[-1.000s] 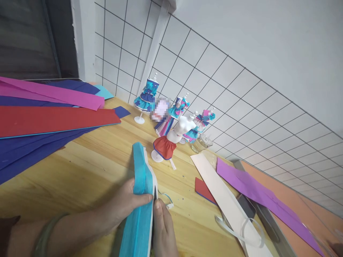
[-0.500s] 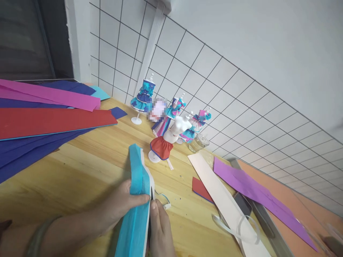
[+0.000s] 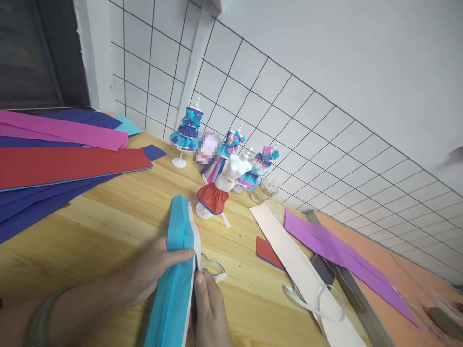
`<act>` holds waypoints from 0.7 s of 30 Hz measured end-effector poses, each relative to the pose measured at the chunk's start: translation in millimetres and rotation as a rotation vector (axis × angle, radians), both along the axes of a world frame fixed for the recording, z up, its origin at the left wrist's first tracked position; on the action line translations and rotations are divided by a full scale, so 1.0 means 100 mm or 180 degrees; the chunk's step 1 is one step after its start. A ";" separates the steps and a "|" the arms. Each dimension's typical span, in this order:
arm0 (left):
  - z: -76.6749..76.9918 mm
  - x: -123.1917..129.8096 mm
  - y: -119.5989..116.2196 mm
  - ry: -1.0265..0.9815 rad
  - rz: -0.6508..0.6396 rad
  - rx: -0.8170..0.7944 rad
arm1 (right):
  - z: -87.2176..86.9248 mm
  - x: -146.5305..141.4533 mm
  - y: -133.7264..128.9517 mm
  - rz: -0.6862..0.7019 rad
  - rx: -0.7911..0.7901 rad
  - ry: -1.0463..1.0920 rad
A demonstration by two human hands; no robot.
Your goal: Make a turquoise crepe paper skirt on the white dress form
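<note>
A long turquoise crepe paper strip with a white border rises from the bottom of the view. My left hand is closed on its left side, thumb pressed flat across it near the white edge. My right hand is closed at the right edge, round what look like scissors; only a slim dark blade shows at the white border, the rest being hidden by the fingers. A thin blue-and-white offcut curls just right of the blade. Beyond the strip stands a white mini mannequin in a red skirt.
Several dressed mini mannequins and a glass jar line the back by the tiled wall. Red, pink and dark blue sheets lie left. On the right are a pale strip, a purple sheet and a clear ribbon loop.
The view has shifted slightly, so everything sits a little further left. The blade and both hands remain at the white border, and more of the curled offcut shows.
</note>
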State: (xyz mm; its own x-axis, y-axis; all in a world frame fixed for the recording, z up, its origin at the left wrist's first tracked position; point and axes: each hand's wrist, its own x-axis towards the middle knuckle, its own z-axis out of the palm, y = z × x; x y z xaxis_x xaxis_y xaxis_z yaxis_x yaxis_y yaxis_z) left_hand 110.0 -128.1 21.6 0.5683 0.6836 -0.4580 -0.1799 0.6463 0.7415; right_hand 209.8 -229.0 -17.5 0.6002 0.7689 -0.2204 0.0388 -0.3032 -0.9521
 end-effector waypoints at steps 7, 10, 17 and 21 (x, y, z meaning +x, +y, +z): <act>-0.02 -0.01 0.00 -0.0071 -0.0030 0.0140 | -0.04 0.05 -0.01 0.0058 -0.0048 -0.0021; -0.03 0.00 0.00 -0.0104 -0.0028 0.0207 | -0.03 0.08 -0.01 0.0196 -0.0006 0.0029; -0.08 0.03 -0.05 0.0088 -0.0055 0.0331 | 0.04 0.07 0.01 0.0180 -0.0193 0.0091; -0.11 0.04 -0.06 0.0189 -0.0040 0.0446 | 0.11 0.06 0.02 0.0251 -0.0245 0.0190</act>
